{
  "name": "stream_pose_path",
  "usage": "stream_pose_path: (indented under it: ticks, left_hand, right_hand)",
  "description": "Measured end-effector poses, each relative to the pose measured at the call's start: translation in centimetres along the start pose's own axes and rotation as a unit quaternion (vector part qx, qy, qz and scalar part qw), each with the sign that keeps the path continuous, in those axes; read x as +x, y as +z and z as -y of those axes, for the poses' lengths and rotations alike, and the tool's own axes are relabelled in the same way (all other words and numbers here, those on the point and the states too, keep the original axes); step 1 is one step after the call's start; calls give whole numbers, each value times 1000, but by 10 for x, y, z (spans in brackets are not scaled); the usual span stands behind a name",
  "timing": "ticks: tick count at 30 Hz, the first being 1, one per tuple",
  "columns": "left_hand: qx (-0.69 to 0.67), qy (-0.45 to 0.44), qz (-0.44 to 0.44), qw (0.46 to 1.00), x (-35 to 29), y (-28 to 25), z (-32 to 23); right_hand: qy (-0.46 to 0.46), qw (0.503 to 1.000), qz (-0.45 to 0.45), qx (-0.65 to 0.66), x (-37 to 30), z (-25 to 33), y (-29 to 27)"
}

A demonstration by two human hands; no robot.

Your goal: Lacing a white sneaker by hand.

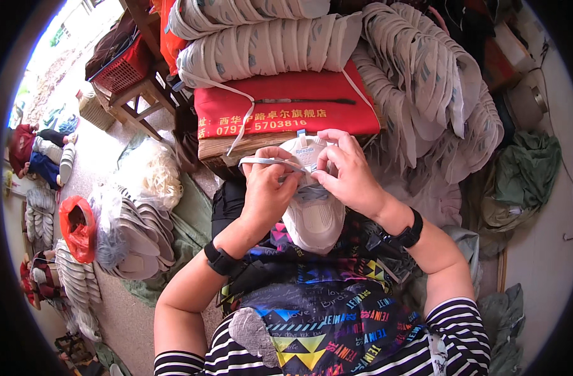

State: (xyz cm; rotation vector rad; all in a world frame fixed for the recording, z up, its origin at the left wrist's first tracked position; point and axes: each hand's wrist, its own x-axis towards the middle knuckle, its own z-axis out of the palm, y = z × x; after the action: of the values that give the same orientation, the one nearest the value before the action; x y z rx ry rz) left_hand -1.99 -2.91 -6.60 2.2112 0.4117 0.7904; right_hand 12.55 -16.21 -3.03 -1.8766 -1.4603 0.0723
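White shoe (315,225) sits above the lap, between the two forearms, toe toward the body and tongue (303,150) toward the counter (227,149). Left hand (268,188) is half closed: fingers curled, thumb and forefinger brought together beside the shoe's opening. A pale lace (258,161) loops out past the left fingers and runs across to the shoe. Whether the left fingertips grip it firmly cannot be told. Right hand (354,172) is partly closed on the opposite side; thumb and forefinger pinch at the lace by the opening, while the other fingers arch above, close to the tongue. Both wrists carry black bands.

Red cloth (261,116) covers most of the wooden counter, with a thin dark rod (308,101) lying on it. Rows of stacked white pieces (268,53) rest behind the rod; further stacks hang at the right. On the left, a red basket (120,66) stands on a stool (139,94). A red bag (77,229) and stacked soles (139,235) lie lower down. Green cloth (525,169) is heaped at far right.
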Motion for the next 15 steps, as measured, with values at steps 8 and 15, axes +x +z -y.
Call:
stream_pose_path:
  ticks: [8,15]
  left_hand:
    - [79,11,-39,996,1,3,-7]
    - [-82,23,-80,993,-16,-11,1]
  right_hand:
    - [-13,999,-19,-35,-1,4,3]
    - [-80,994,-33,-72,2,8,-12]
